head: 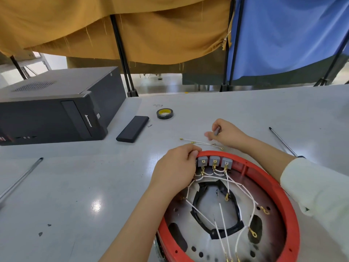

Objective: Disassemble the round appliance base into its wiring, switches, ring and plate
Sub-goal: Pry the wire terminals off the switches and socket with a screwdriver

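The round appliance base lies upside down at the lower right, a red ring [283,191] around a grey metal plate [207,241] with a black-taped centre opening. Three grey switches [214,161] sit inside the far rim, with white wires [234,183] and brass terminals running from them across the plate. My left hand [175,167] grips the red rim beside the leftmost switch, fingers curled over the edge. My right hand [225,134] is beyond the base and holds a small dark tool. Loose white wires [200,143] lie on the table under it.
A black computer tower [56,108] lies at the far left, with a black flat case [132,128] and a tape roll [164,113] beside it. Thin metal rods lie on the table at the left [20,178] and at the right [282,141]. Curtains hang behind the table.
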`<state>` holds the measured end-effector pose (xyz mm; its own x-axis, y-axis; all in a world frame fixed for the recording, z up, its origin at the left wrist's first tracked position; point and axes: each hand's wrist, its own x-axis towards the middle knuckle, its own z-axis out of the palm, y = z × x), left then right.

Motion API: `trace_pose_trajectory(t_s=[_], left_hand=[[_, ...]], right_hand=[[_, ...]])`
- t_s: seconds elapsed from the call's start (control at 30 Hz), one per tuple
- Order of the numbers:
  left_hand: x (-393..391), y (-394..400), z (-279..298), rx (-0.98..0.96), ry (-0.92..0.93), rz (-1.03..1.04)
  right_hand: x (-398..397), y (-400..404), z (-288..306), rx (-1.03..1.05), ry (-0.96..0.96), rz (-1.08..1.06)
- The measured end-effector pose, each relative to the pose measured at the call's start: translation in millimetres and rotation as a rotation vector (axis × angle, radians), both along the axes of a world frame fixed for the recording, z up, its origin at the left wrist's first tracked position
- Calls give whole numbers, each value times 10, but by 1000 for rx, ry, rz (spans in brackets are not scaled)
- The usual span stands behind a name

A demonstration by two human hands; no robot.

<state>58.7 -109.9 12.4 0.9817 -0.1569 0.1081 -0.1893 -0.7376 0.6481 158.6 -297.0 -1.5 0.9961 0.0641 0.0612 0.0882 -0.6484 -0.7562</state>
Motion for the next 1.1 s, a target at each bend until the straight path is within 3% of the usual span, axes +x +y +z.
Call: trace_pose_trajectory(t_s=[0.27,0.47,0.7,0.87,1.1], left_hand=[[-58,-21,48,23,8,18],[-209,32,63,57,-8,93],[-109,108,269,232,123,-121],[-103,47,162,19,17,-207],[-35,62,78,33,-29,-194]], right_hand=[[-718,160,569,204,-137,91],[-1036,301,474,280,-124,99],[-1106,377,319,182,-212,2],[-1157,345,238,167,-267,-50],[-1134,345,215,118,-373,-132]])
